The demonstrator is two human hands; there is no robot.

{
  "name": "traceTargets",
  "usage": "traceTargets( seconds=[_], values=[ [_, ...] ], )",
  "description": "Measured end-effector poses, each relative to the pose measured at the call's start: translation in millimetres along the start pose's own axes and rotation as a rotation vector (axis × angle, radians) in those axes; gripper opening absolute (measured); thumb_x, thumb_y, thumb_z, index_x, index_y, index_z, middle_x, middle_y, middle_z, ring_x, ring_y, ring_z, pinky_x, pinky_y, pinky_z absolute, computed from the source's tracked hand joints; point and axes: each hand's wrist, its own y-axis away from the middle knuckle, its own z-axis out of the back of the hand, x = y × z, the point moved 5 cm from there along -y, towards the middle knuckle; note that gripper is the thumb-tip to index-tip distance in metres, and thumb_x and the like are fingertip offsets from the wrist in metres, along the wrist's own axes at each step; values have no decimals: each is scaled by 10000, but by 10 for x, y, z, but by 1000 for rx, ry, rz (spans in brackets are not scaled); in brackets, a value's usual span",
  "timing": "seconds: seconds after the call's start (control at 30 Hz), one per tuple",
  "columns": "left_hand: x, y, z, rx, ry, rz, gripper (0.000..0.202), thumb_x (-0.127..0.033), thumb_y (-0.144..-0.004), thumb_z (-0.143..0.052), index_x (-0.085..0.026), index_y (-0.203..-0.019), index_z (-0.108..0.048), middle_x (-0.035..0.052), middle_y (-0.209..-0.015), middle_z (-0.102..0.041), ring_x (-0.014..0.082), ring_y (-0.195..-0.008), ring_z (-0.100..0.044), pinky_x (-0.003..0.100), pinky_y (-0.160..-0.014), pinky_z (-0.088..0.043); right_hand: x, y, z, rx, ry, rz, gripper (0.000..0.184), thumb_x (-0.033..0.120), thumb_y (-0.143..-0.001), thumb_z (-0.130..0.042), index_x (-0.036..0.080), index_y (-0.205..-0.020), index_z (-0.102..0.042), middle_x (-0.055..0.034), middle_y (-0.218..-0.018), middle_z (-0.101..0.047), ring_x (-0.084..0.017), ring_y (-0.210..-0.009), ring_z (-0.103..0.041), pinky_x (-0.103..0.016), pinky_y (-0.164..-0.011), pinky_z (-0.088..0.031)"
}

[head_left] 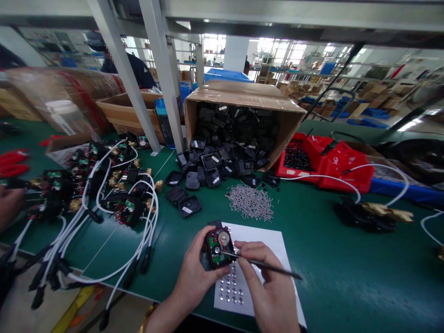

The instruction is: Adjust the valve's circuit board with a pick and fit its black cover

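Note:
My left hand [193, 268] grips a small black housing [209, 260] by its sides, its open face turned up. Inside it show a green circuit board [214, 242], red wires and a round silvery part [224, 238]. Held like a pen in my right hand [265, 282] is a pair of dark tweezers [267, 266]. Their tip reaches into the housing, beside a small shiny round piece [217, 250]. Under both hands lies a white sheet [274, 238] bearing rows of small clear round pads [234, 292].
Behind the sheet lies a pile of metal pins [249, 202]. A tipped cardboard box [243, 95] spills black covers [211, 161]. Wired assemblies with white cables [100, 185] crowd the left, near another person's hand [10, 203]. Red bins [343, 159] stand right; a metal post [163, 69] rises behind.

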Motion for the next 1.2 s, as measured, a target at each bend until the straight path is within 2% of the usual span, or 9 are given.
traceTargets(
  seconds=[0.1,0.2,0.33,0.43,0.53,0.67,0.9,1.07,1.2],
  values=[
    [-5,-2,-6,-4,18,-5,723,-179,-616,-767,-259,-1239,-407,57,-1295,-506,266,-1197,-489,426,-1069,-350,260,93,3,-5,221,347,75,271,-878,-584,313,-900,-641,-39,-894,-634,-250,-844,-591,-380,-753,-472],
    [29,-11,1,-9,22,22,740,-162,-596,-771,-266,-1235,-410,59,-1301,-498,278,-1215,-466,457,-1079,-327,498,-120,208,-143,349,439,184,271,-964,-416,320,-1007,-588,-48,-1035,-596,-250,-1002,-535,-399,-866,-400],
    [111,-32,6,-41,35,69,788,-85,-538,-757,-258,-1230,-423,75,-1311,-486,298,-1228,-449,486,-1096,-282,491,-921,277,-260,583,208,326,357,-993,-225,218,-964,-519,0,-665,-498,-181,-575,-498,-291,-508,-366],
    [177,-49,7,-61,50,45,798,-111,-521,-755,-237,-1238,-427,92,-1297,-502,312,-1215,-461,483,-1094,-284,170,-1534,-193,9,744,136,326,434,-941,-419,191,-795,-580,-27,-664,-577,-180,-584,-545,-286,-539,-400],
    [238,-70,24,-69,46,-7,786,-205,-543,-753,-222,-1256,-422,106,-1290,-513,319,-1200,-474,473,-1078,-307,-236,-1942,-589,72,893,0,314,449,-867,-592,143,-795,-601,-57,-729,-619,-208,-668,-592,-330,-614,-470],
    [264,-95,32,-42,16,-22,790,-231,-528,-747,-222,-1251,-431,100,-1267,-539,312,-1176,-498,434,-1038,-367,-462,-2143,-701,106,964,-64,227,355,-888,-599,150,-790,-607,-25,-781,-630,-188,-738,-607,-354,-702,-502],
    [126,-76,26,-58,44,98,776,-107,-537,-689,-237,-1243,-394,90,-1285,-508,295,-1180,-480,451,-1066,-308,-243,-1372,252,158,914,135,219,255,-902,-354,158,-997,-525,-100,-889,-627,-244,-770,-604,-347,-665,-471],
    [9,-81,37,-29,42,115,719,-132,-601,-671,-247,-1246,-376,82,-1328,-470,288,-1237,-426,466,-1078,-289,-539,-337,760,322,957,275,477,55,-693,-358,186,-1146,-428,-105,-1060,-591,-252,-944,-605,-341,-722,-517],
    [-42,-81,42,-31,18,82,678,-162,-638,-679,-251,-1237,-375,75,-1326,-467,276,-1225,-444,452,-1068,-320,-793,24,1067,441,1156,279,571,8,-778,-270,200,-1308,-362,-135,-1229,-518,-237,-804,-650,-339,-621,-551]
  ],
)
